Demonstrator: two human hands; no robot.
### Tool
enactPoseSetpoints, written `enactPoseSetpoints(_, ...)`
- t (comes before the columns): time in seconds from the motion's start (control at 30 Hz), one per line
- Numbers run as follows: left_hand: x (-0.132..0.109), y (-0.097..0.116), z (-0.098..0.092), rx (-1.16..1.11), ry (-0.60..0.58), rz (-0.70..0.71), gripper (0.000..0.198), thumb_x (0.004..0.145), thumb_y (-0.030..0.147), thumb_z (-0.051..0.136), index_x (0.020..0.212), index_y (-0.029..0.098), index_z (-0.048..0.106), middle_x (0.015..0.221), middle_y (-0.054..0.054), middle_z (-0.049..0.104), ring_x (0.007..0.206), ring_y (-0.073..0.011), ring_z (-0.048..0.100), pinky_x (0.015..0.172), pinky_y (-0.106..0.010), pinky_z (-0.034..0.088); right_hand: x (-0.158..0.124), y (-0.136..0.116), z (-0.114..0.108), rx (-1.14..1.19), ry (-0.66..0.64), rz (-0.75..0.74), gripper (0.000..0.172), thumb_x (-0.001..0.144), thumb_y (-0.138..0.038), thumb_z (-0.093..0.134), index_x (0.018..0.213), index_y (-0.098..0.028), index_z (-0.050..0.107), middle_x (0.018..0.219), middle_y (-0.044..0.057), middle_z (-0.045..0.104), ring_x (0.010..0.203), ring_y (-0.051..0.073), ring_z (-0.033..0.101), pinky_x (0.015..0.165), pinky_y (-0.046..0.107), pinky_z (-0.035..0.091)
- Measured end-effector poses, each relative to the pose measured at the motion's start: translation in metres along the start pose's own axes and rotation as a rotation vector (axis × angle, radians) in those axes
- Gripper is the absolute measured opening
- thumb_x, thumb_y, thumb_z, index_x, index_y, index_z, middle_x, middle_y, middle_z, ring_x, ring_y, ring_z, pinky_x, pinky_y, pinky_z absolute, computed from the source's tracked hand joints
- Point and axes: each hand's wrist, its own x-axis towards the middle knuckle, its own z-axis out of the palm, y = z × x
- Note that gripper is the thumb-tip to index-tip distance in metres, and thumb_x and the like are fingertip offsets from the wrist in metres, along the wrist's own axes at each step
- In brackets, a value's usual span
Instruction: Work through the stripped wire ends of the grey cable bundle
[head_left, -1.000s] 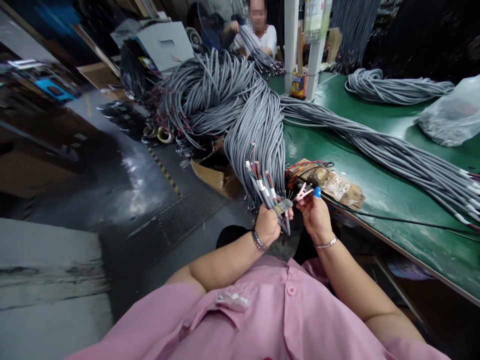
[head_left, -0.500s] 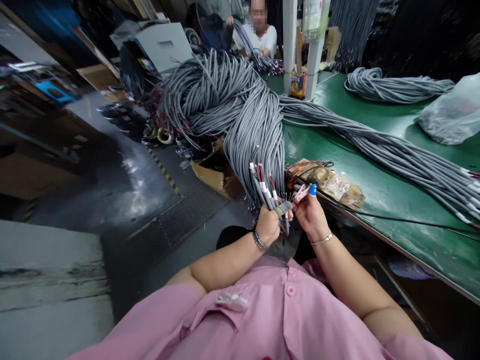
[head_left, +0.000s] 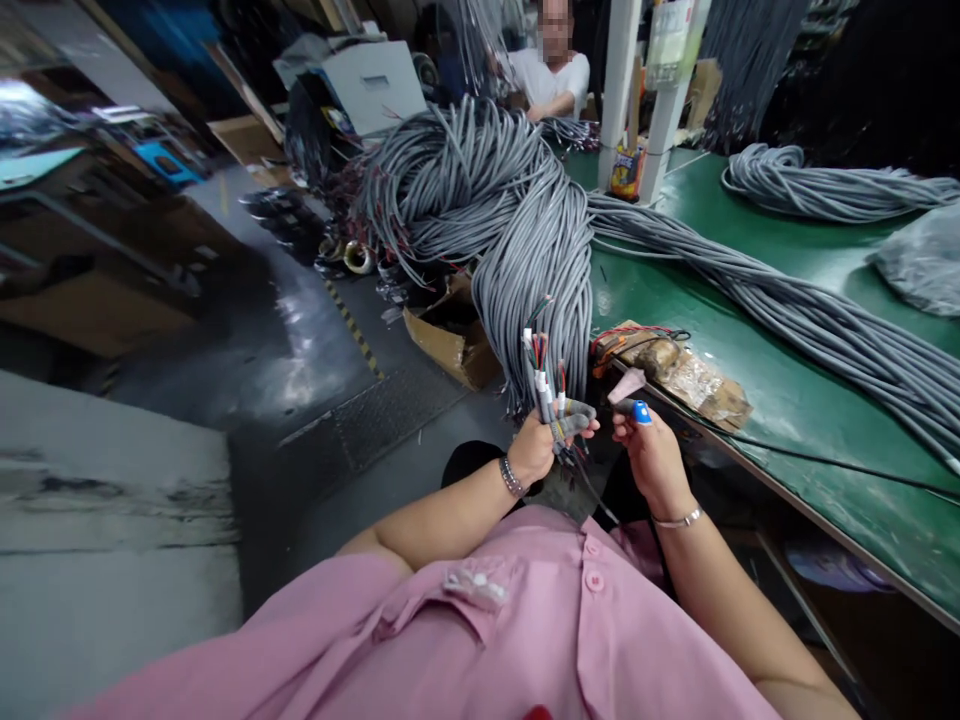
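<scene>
My left hand (head_left: 538, 445), with grey covers on some fingers, is wrapped round several grey cable ends (head_left: 545, 392) whose white-banded tips show coloured wires. To its right, a small gap away, my right hand (head_left: 646, 448) is closed in a pinch, with a blue cover on the thumb. What it pinches is too small to make out. Just beyond those fingertips a pale pink clip (head_left: 627, 385) shows near the table edge. Behind the held ends, a thick bundle of grey cables (head_left: 536, 260) hangs over the table's end.
A taped cardboard piece (head_left: 705, 385) with red and black wires lies at the edge of the green table (head_left: 847, 500). Long grey cables (head_left: 795, 310) cross the tabletop. An open carton (head_left: 442, 345) stands on the floor. A person (head_left: 551, 85) works across the table.
My hands have moved apart, the right one drawing away rightward from the cable ends. The pink clip, earlier at my right fingers, now shows beyond them. The whole view has shifted slightly.
</scene>
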Motion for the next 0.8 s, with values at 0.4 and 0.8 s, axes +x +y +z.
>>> enactPoseSetpoints(0.4,-0.015,0.002,-0.002,0.342,-0.107,0.116,0.025,0.06,0.023,0.082,0.08,0.014,0.072,0.07,-0.002,0.066,0.064,-0.0146,0.058,0.065,-0.026,0.049,-0.033,-0.029,0.037,-0.408,-0.295,-0.252,0.022,0.079,-0.03,0.071,0.1,-0.025,0.072,0.081,0.0,0.067,0.072,0.016,0.057,0.07,0.029,0.048)
enactPoseSetpoints(0.8,-0.033,0.017,-0.029,-0.009,-0.149,0.001,0.037,0.058,0.03,0.086,0.089,0.013,0.074,0.085,-0.011,0.073,0.078,-0.0218,0.068,0.078,-0.033,0.052,-0.045,-0.033,0.045,-0.373,-0.288,-0.232,0.017,0.079,-0.036,0.071,0.091,-0.024,0.075,0.081,0.002,0.071,0.073,0.018,0.061,0.073,0.032,0.051)
